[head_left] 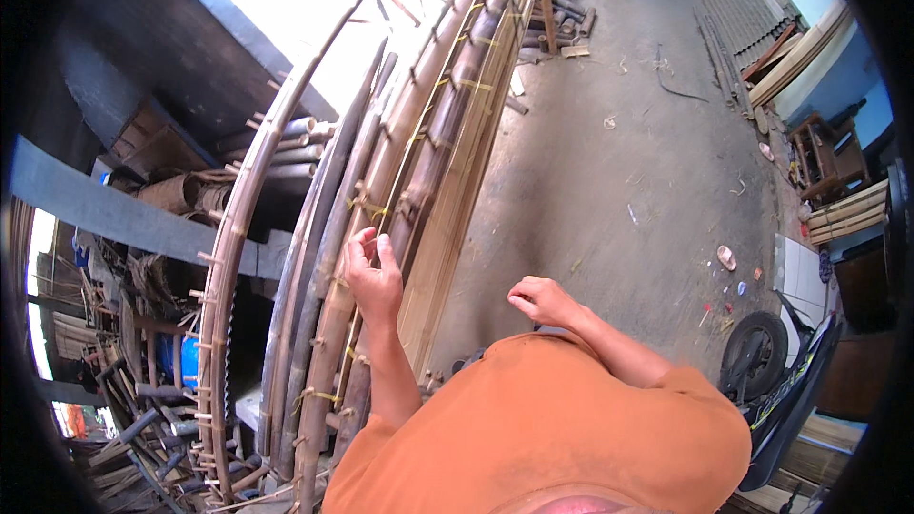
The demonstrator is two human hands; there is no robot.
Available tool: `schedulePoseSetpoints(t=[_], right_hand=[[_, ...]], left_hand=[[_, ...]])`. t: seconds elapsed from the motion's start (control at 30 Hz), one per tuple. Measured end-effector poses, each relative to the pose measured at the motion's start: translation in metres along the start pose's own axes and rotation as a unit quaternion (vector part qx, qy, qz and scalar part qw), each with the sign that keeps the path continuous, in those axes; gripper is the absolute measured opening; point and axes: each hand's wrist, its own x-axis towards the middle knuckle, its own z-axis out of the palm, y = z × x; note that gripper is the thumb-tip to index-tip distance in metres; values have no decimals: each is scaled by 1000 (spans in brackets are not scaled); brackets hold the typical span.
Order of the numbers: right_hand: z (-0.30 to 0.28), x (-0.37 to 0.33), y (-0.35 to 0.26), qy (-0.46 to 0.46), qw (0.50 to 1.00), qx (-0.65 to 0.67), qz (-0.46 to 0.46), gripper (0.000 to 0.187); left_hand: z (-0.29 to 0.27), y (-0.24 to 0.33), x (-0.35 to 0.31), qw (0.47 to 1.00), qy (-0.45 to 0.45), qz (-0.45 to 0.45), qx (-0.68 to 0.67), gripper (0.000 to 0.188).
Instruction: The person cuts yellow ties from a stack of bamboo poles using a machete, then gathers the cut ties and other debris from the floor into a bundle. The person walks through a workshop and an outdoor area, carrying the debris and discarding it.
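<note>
1. Floor [581, 162] of grey concrete runs from near to far, right of the bamboo.
2. Pegged bamboo poles [388, 164] with yellow ties lie side by side at left, stretching near to far.
3. Pale bamboo strips [452, 190] lie along their right side.
4. Dark wheel [754, 354] stands at near right.
5. Left hand [374, 281], fingers half-curled, is over the poles; I cannot tell whether it touches or grips them.
6. Right hand [545, 304] is loosely bent above the floor, grip released.
</note>
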Motion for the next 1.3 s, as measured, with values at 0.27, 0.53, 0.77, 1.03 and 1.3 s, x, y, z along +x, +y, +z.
schedulePoseSetpoints(t=[0.27, 0.53, 0.77, 1.03, 1.3], right_hand=[[-120, 48, 60, 99, 992, 47, 66, 20], [-204, 202, 102, 114, 993, 22, -6, 20], [-293, 343, 166, 112, 991, -65, 31, 22], [-389, 548, 216, 201, 971, -111, -63, 36], [-472, 807, 317, 50, 920, -310, -235, 27]], left_hand=[[112, 54, 67, 999, 12, 27, -12, 26], [201, 7, 164, 998, 37, -31, -39, 29], [295, -47, 261, 989, -52, -66, 123, 38], [342, -63, 319, 937, -230, -184, 188, 32], [392, -82, 333, 918, -247, -251, 179, 34]])
